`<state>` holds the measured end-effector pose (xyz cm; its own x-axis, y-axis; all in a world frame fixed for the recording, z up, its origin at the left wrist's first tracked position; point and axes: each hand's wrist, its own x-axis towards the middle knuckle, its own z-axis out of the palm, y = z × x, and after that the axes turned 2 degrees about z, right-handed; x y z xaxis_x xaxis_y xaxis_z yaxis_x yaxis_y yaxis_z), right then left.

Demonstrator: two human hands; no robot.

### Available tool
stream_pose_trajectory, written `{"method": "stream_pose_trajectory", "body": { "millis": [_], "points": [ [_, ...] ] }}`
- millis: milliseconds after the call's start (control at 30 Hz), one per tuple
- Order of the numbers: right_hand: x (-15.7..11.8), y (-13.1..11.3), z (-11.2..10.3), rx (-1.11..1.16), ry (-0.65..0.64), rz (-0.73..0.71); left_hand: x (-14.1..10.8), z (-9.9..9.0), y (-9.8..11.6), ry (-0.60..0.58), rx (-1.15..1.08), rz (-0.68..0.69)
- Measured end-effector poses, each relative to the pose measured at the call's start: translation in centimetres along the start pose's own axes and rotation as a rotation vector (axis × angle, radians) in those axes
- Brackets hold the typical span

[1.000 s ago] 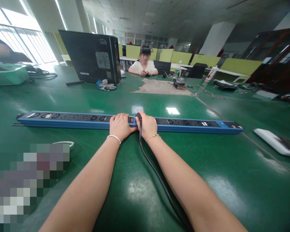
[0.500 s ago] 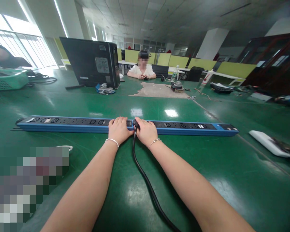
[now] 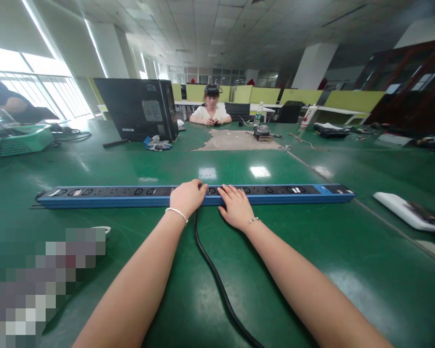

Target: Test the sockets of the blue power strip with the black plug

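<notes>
A long blue power strip (image 3: 112,202) lies crosswise through the middle of the frame, flat on the green surface (image 3: 188,299) with its sockets (image 3: 138,192) facing up, which probably leaves every outlet within easy reach from above. Both hands meet it near the frame's centre. The left hand (image 3: 186,199) is curled over the strip, thumb near the fingertips, just where a black cable (image 3: 219,285) disappears beneath it; the cable's end is hidden there, so I cannot tell whether that hand grips a plug or only covers it. The right hand (image 3: 237,207), just beside it, is relaxed, fingers stretched and slightly spread across the strip's top with nothing in its grasp, a pose that would suit keeping the long, narrow body from sliding or rocking. The cable runs slack between the forearms to the bottom edge, likely putting little sideways pull on the strip. A black computer tower (image 3: 141,111) and gloves (image 3: 157,143) sit at upper left, well apart from the strip, leaving elbow room around it
</notes>
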<state>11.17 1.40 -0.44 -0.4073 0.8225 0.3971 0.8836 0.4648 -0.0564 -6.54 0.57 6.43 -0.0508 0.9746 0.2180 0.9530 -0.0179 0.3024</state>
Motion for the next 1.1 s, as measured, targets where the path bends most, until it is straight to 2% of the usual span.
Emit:
{"method": "stream_pose_trajectory", "body": {
  "millis": [133, 267, 367, 500, 700, 967, 1100],
  "points": [
    [0.2, 0.3, -0.1, 0.025, 0.005, 0.005, 0.8, 0.4, 1.4, -0.051, 0.15, -0.014],
    [0.8, 1.6, -0.3, 0.015, 0.011, 0.11, 1.0, 0.5, 1.4, -0.041, 0.177, -0.015],
    [1.2, 2.6, -0.6, -0.02, -0.038, 0.159, 1.0, 0.5, 1.4, -0.038, 0.19, -0.021],
    [1.4, 2.9, -0.8, -0.042, -0.07, 0.135, 1.3, 0.7, 1.5, -0.054, 0.204, -0.055],
    [1.3, 2.5, -0.7, -0.045, -0.023, 0.14, 2.0, 0.8, 1.5, -0.066, 0.21, -0.052],
    [1.2, 2.6, -0.3, -0.027, 0.036, 0.135, 1.5, 0.6, 1.8, -0.142, 0.215, -0.058],
    [1.1, 2.6, -0.2, -0.027, 0.047, 0.131, 1.1, 0.9, 1.7, -0.105, 0.265, -0.016]
  ]
}}
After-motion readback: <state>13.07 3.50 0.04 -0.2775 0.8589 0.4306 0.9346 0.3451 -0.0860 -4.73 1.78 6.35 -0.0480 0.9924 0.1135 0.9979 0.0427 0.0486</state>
